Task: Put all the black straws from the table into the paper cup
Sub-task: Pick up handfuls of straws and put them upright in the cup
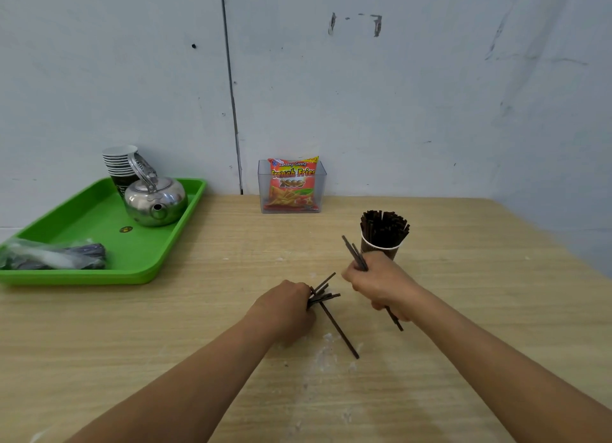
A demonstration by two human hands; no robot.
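Note:
A brown paper cup [381,251] stands on the wooden table [198,310], right of centre, packed with upright black straws [384,225]. Just in front of it, my right hand [381,283] is shut on a few black straws [354,252] that stick out above and below the fist. To its left, my left hand [284,305] grips a small bunch of black straws [323,295] fanning out to the right. One long straw [339,330] slants from that bunch down across the tabletop; whether my left hand holds it I cannot tell.
A green tray [139,260] at the left carries a steel kettle [155,200], a stack of paper cups [119,164] and a plastic bag [53,255]. A clear box with a snack packet [292,185] stands against the wall. The table's right edge runs diagonally.

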